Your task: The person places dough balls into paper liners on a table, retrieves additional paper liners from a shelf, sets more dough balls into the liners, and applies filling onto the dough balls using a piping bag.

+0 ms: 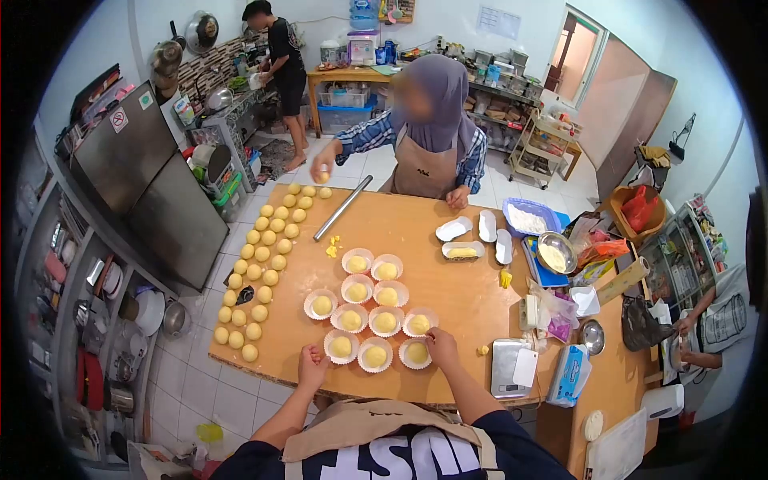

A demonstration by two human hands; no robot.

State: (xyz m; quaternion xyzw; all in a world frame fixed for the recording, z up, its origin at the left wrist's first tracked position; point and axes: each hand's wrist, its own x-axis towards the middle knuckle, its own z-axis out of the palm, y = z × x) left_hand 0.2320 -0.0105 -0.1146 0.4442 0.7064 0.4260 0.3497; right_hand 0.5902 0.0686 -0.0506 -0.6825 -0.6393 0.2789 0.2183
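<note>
At near middle of orange-brown wooden table (472,300): eleven white fluted paper cups (374,370), one round yellow dough ball (374,355) in each. With right hand (442,348): touching nearest right-hand cup, fingers nearly closed; cannot tell whether rim is pinched. With left hand (313,366): fingers loosely curled beside nearest left-hand cup; cannot tell if anything is held. Rightward: lavender plastic basin (554,214) of white powder, steel bowl (570,263) of pale contents. Open wood right of cups; loose yellow balls (278,262) along left edge.
</note>
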